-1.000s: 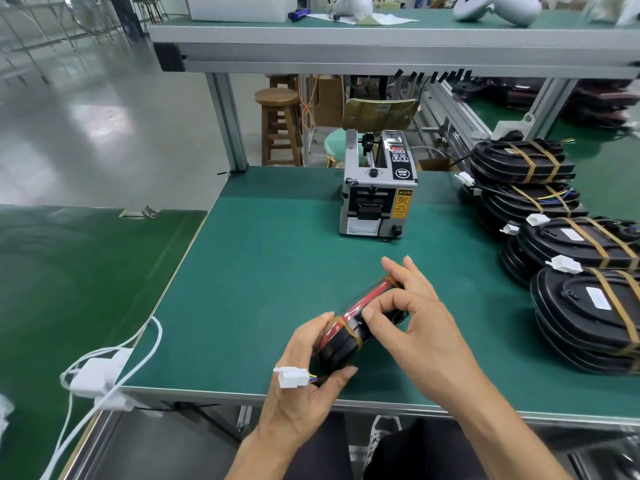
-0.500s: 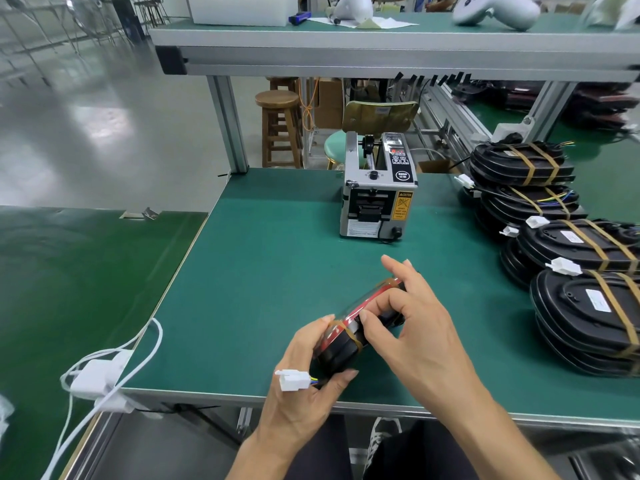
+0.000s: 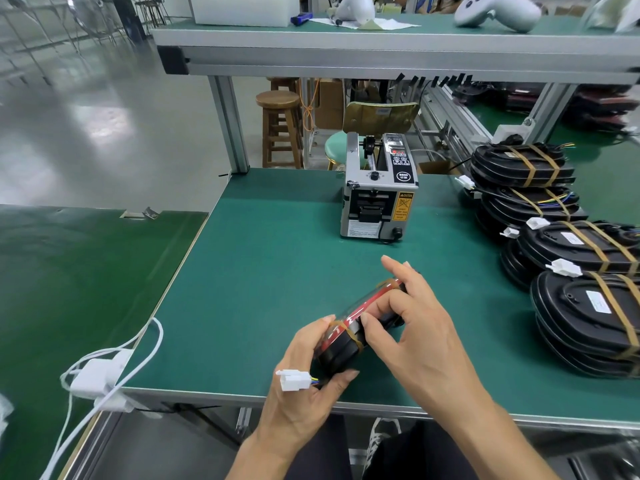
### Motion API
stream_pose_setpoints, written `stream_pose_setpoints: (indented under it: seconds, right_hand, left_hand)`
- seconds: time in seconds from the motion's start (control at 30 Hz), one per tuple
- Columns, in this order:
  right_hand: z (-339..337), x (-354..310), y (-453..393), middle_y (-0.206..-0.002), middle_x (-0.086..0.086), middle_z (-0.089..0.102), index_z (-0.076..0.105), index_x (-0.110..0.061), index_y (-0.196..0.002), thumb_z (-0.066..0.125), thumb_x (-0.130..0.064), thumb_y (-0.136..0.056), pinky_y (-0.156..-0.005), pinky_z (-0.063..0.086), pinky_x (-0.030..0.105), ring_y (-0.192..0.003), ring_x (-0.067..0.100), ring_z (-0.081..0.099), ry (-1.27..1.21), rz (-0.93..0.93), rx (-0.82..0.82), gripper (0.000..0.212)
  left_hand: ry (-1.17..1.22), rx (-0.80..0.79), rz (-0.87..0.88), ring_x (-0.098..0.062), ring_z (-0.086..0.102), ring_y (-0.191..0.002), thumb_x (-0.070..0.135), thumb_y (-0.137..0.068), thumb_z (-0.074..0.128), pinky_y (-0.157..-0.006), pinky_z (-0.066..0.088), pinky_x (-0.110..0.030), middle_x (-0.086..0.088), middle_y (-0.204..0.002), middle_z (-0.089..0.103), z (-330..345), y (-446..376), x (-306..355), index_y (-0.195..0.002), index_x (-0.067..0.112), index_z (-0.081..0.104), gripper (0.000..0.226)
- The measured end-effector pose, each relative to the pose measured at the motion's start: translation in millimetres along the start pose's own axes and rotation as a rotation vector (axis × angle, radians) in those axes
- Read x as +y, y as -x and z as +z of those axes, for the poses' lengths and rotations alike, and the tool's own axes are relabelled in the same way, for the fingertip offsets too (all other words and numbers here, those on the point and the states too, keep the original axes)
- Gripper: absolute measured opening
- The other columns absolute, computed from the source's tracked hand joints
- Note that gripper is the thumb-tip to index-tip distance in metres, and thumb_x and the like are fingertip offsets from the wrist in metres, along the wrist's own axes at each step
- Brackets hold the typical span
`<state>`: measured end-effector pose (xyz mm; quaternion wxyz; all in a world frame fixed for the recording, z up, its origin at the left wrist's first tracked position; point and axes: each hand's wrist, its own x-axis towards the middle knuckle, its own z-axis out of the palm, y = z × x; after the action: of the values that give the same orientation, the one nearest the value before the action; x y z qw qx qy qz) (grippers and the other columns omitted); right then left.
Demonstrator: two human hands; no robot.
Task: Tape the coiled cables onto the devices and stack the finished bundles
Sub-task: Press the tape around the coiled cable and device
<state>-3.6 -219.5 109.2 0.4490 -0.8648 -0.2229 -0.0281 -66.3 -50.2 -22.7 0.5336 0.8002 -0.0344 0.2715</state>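
Tan tape (image 3: 356,341) is the whole business right now: compared with a second ago, my right hand (image 3: 412,337) has slid its thumb and forefinger a little along the device (image 3: 346,348), pressing the strip down over the edge, and the unit has tipped slightly more upright. My left hand (image 3: 304,382) has barely shifted; it cradles the near end from below, fingers curled round it, with the white connector (image 3: 292,380) sticking out over its knuckles. I read that as the strip being smoothed home, so this bundle looks close to done and nearly ready for the stack (image 3: 585,306) at my right.

Both hands are closed on the device, held on edge just above the front of the mat (image 3: 263,271), in line with the dispenser (image 3: 379,199). It looks black and rounded, with a red band along its rim under a glossy clear cover. Short coloured wires lead to the connector. I cannot see the coiled cable itself.
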Motion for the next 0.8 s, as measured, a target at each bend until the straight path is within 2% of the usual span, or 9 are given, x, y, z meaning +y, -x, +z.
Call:
stream_pose_setpoints:
  seconds: [0.17,0.33,0.4,0.53,0.63,0.8]
  right_hand:
    - [2.5,-1.6,-0.4,-0.153,-0.007,0.051,0.062,-0.018,-0.078,0.07,-0.017,-0.092,-0.119,0.033,0.056,-0.156,0.009,0.027,0.039,-0.02,-0.007,0.017]
    - [2.8,-2.4,0.6,-0.146,-0.006,0.057,0.055,-0.026,-0.075,0.072,-0.014,-0.092,-0.125,0.022,0.057,-0.155,0.011,0.03,0.049,-0.029,0.0,0.027]
    - [2.8,-1.7,1.0,-0.147,-0.007,0.056,0.057,-0.025,-0.077,0.072,-0.014,-0.092,-0.127,0.018,0.057,-0.155,0.012,0.031,0.052,-0.031,0.004,0.025]
    - [2.8,-1.1,2.7,-0.146,-0.009,0.057,0.059,-0.022,-0.078,0.073,-0.013,-0.092,-0.128,0.015,0.053,-0.154,0.015,0.033,0.066,-0.04,0.011,0.022]
    - [1.7,-1.2,3.1,-0.143,-0.009,0.059,0.058,-0.022,-0.079,0.073,-0.013,-0.092,-0.128,0.015,0.053,-0.153,0.014,0.035,0.075,-0.042,0.008,0.022]
    - [-1.5,-0.5,2.5,-0.141,-0.015,0.059,0.064,-0.022,-0.078,0.075,-0.014,-0.09,-0.128,0.015,0.056,-0.15,0.012,0.04,0.088,-0.021,-0.004,0.019]
  left_hand:
    - [0.002,0.015,0.016,-0.004,0.059,-0.137,0.061,-0.097,0.071,-0.11,0.044,-0.014,0.026,-0.15,0.055,-0.7,-2.8,4.2,-0.155,0.055,0.04,0.066]
    - [-0.01,0.004,0.025,0.0,0.058,-0.136,0.054,-0.094,0.077,-0.11,0.043,-0.011,0.03,-0.149,0.054,-0.9,-2.7,6.1,-0.154,0.058,0.039,0.071]
    - [-0.024,-0.003,0.019,0.003,0.057,-0.135,0.042,-0.089,0.08,-0.109,0.042,-0.01,0.032,-0.148,0.054,-0.7,-1.9,4.7,-0.152,0.057,0.042,0.075]
    - [-0.032,-0.018,0.014,0.005,0.056,-0.134,0.039,-0.087,0.079,-0.109,0.042,-0.01,0.034,-0.148,0.052,-0.4,-0.6,2.5,-0.146,0.049,0.045,0.069]
    - [-0.041,-0.016,0.021,0.001,0.058,-0.135,0.041,-0.087,0.079,-0.111,0.045,-0.015,0.031,-0.149,0.053,-0.1,0.4,0.6,-0.148,0.05,0.045,0.07]
    - [-0.016,0.001,0.015,-0.017,0.065,-0.133,0.055,-0.092,0.079,-0.11,0.055,-0.04,0.019,-0.148,0.057,1.1,1.4,-2.0,-0.153,0.053,0.044,0.071]
